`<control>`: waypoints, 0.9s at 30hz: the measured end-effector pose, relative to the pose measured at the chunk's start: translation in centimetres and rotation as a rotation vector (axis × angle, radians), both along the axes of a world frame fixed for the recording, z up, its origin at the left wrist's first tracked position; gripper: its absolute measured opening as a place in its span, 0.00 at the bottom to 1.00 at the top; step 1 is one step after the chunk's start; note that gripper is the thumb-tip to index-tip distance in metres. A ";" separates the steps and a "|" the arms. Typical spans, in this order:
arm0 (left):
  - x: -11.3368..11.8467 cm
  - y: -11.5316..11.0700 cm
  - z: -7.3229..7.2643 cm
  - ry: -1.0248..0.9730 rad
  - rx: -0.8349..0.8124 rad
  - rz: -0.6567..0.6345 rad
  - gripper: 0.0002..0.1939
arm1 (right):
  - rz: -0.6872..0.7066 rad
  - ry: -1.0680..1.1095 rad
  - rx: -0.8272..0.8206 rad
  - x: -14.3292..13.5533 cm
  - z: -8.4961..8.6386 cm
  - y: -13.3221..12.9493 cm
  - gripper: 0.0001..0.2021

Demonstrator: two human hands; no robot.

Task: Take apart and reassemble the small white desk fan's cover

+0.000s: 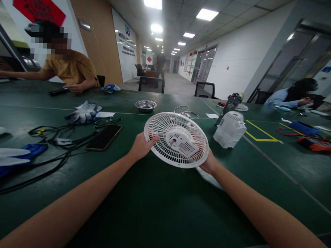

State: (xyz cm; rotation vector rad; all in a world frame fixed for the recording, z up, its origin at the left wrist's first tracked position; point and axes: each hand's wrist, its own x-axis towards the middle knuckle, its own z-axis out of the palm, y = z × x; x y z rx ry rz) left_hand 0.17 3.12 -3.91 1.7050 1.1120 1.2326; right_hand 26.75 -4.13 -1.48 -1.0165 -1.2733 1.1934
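Observation:
A round white fan grille [178, 139] with a slotted hub is held tilted above the green table. Gripping its left rim is my left hand [143, 145], thumb on the near face and fingers behind. My right hand [208, 162] supports the right side from behind and below; its fingers show partly through the slots. Beneath that hand, a pale object [209, 177] is mostly hidden. Just right of the grille stands a white plastic housing [230, 130] with vents at its top.
On the green table [157, 210] are a steel bowl [146, 106], a phone [104, 137], black cables [64, 149], work gloves [83, 113], a white cord [186, 111], a cordless tool [231, 102] and a red-and-black meter [316, 144]. People sit across at left and far right.

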 end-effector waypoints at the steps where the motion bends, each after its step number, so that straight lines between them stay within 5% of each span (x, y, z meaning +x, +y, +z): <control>1: -0.3 0.6 -0.3 -0.056 -0.057 -0.060 0.16 | -0.049 -0.024 0.047 0.2 0.1 0.1 0.20; 6: -1.9 2.8 -1.1 -0.449 -0.490 -0.261 0.17 | -0.206 -0.279 0.247 1.6 -0.2 0.3 0.29; 9: -2.2 3.0 -1.0 -0.507 -0.670 -0.348 0.27 | -0.218 -0.490 0.364 1.7 -0.7 0.2 0.31; 11: -2.0 3.0 -1.0 -0.496 -0.739 -0.359 0.25 | -0.178 -0.635 0.430 1.4 -1.1 0.3 0.32; 16: -1.3 3.2 -1.2 -0.462 -0.774 -0.231 0.08 | -0.055 -0.824 0.561 1.2 -1.4 0.9 0.28; 20: -0.9 3.1 -1.1 -0.439 -0.737 -0.186 0.09 | -0.274 -0.833 0.594 3.0 -1.5 2.6 0.18; 23: -0.6 2.8 -0.8 -0.435 -0.708 -0.166 0.07 | -0.479 -0.943 0.610 5.1 -1.9 4.8 0.27; 27: -0.2 2.2 -0.4 -0.385 -0.642 -0.112 0.04 | -0.402 -0.991 0.493 7.0 -2.9 7.1 0.38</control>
